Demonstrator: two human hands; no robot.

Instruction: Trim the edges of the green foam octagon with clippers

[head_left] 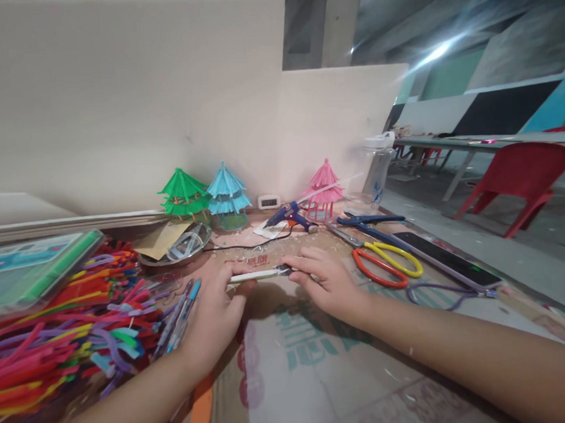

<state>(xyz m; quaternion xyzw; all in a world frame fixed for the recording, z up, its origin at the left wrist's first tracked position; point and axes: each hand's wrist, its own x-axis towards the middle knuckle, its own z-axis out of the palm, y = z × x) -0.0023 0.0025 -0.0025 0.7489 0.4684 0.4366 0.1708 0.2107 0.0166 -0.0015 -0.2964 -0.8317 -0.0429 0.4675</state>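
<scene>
My left hand (pixel 216 313) and my right hand (pixel 321 276) together hold a thin white stick (pixel 257 275) flat just above the cardboard sheet (pixel 319 361) on the table. The left fingers pinch its left end. At the stick's right end, my right fingertips close on it, where something dark shows. A blue hot glue gun (pixel 290 216) lies just beyond the hands, its black cord trailing left.
A heap of coloured pipe cleaners (pixel 61 333) and several pens (pixel 181 314) lie at the left. Green (pixel 183 193), blue (pixel 227 192) and pink (pixel 323 187) paper pavilions stand at the back by a metal bowl (pixel 178 248). Scissors (pixel 384 263), pliers (pixel 368 223), a phone (pixel 449 267) and a bottle (pixel 379 168) sit right.
</scene>
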